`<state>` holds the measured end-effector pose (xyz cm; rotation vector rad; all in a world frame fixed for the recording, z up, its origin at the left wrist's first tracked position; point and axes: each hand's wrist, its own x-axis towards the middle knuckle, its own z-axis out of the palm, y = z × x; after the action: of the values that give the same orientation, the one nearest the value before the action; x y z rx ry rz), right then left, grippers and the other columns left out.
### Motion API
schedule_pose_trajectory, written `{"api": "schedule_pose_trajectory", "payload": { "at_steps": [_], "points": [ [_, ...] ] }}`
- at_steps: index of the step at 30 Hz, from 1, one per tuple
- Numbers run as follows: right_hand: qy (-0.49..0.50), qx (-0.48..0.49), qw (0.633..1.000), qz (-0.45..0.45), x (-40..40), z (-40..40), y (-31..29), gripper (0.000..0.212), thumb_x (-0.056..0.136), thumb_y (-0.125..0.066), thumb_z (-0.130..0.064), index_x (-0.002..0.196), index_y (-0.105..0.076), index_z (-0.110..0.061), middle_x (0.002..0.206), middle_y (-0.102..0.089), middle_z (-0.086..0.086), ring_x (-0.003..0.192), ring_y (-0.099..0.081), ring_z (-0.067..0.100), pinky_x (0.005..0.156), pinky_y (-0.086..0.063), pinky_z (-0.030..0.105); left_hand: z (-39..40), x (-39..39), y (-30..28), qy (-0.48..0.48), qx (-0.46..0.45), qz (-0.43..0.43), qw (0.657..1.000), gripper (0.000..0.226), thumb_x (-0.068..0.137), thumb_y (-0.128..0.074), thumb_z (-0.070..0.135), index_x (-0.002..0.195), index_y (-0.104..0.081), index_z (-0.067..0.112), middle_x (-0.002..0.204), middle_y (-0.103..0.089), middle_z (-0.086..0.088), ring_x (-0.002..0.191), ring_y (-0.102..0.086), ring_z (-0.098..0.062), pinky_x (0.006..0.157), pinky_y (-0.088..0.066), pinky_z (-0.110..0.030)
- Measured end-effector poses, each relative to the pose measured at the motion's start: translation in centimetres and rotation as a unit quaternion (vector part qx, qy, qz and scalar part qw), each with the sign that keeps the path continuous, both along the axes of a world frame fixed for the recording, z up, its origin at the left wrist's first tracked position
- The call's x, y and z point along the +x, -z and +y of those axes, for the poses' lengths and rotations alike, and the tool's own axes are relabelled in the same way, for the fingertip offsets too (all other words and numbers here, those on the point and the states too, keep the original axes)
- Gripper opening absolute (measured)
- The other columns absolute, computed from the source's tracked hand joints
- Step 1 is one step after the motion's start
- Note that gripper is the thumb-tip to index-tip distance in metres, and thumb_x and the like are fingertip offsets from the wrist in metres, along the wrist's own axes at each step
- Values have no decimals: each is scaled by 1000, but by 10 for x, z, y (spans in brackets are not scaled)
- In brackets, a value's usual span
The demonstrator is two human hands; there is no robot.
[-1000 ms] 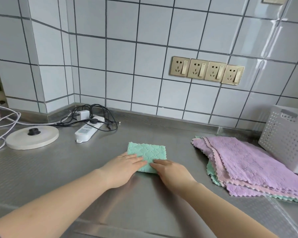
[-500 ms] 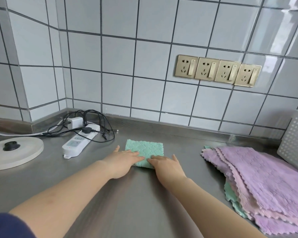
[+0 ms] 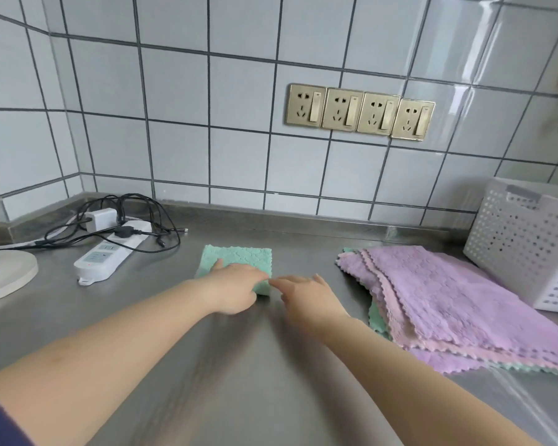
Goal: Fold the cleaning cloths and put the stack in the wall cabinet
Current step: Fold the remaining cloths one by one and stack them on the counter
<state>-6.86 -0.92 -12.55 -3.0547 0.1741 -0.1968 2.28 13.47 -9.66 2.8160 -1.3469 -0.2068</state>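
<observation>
From the head camera, a folded green cloth [image 3: 239, 262] lies flat on the steel counter [image 3: 232, 381], near the middle and short of the tiled wall. The left hand [image 3: 232, 289] rests on its near half, fingers [image 3: 258, 274] stretched out flat and pressing down, curled round nothing. The right hand [image 3: 306, 294] sits just beside the cloth's right near corner, its fingers straight and loose, fingertips at the cloth's edge; whether they touch it I cannot tell. To the right lies a pile of unfolded cloths [image 3: 448, 304], purple on top with pink and green edges showing beneath. A white perforated basket [image 3: 529, 246] stands behind that pile. On the left are a white power strip [image 3: 110, 252] with black cables and a round white base [image 3: 4, 275]. Four brass wall sockets [image 3: 360, 111] sit on the tiles.
</observation>
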Motion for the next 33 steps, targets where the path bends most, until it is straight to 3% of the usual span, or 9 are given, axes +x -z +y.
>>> {"api": "schedule_pose_trajectory", "payload": {
  "at_steps": [4,8,11,15,17,20,23,29,33],
  "points": [
    [32,14,997,-70,-48,-48,-5,46,94,-40,-8,133,-51,-29,138,-51,-7,121,-50,22,107,-32,35,-48,-39,-2,64,-91,20,994,51,90,-37,17,138,-37,34,144,-41,3,135,-34,-18,113,-21,-46],
    [102,18,989,-109,-111,-94,-17,35,94,-45,-12,120,-63,-27,128,-59,-6,116,-54,22,101,-39,32,-96,-82,-4,112,-176,42,977,41,92,-44,21,132,-48,29,137,-49,0,128,-43,-20,109,-30,-42],
    [153,33,985,-79,-159,-123,-26,31,92,-51,-16,118,-64,-26,130,-57,-7,118,-53,20,96,-42,29,-125,-114,-5,160,-227,31,960,36,89,-49,22,124,-57,26,122,-59,-1,116,-52,-21,99,-40,-35],
    [173,64,983,-17,-198,-140,-27,33,88,-56,-22,121,-61,-23,127,-57,-5,119,-52,17,97,-42,29,-151,-137,4,217,-196,5,956,41,86,-57,27,127,-56,24,127,-57,2,119,-51,-17,99,-40,-31],
    [189,86,978,-21,-204,-141,-26,32,89,-56,-27,120,-62,-22,124,-60,-2,114,-54,18,94,-43,31,-163,-145,9,224,-165,-35,960,33,86,-57,32,118,-59,24,123,-59,4,116,-51,-18,91,-42,-29],
    [212,49,976,-20,-196,-143,-23,29,94,-47,-35,115,-63,-23,116,-64,1,106,-59,23,87,-48,35,-172,-150,13,198,-185,-54,961,7,85,-54,30,85,-57,24,104,-63,2,105,-56,-23,73,-40,-28],
    [252,12,967,-43,-188,-144,-18,28,96,-41,-33,108,-64,-21,110,-65,5,101,-60,29,70,-42,30,-178,-147,14,155,-226,-50,960,22,88,-48,26,98,-67,22,104,-68,-1,101,-59,-26,77,-48,-30],
    [277,-3,954,-112,-194,-160,-21,18,93,-43,-24,98,-61,-24,96,-59,-1,88,-56,27,64,-33,28,-181,-140,-5,79,-303,-53,948,21,94,-41,26,79,-54,19,74,-62,-1,74,-61,-24,54,-35,-28],
    [323,-31,938,-120,-197,-191,-30,18,90,-45,-16,96,-61,-22,99,-65,1,86,-59,27,60,-33,28,-185,-129,-22,41,-364,67,928,20,96,-39,22,88,-56,27,74,-67,3,66,-69,-5,56,-42,-23]
  ]
}}
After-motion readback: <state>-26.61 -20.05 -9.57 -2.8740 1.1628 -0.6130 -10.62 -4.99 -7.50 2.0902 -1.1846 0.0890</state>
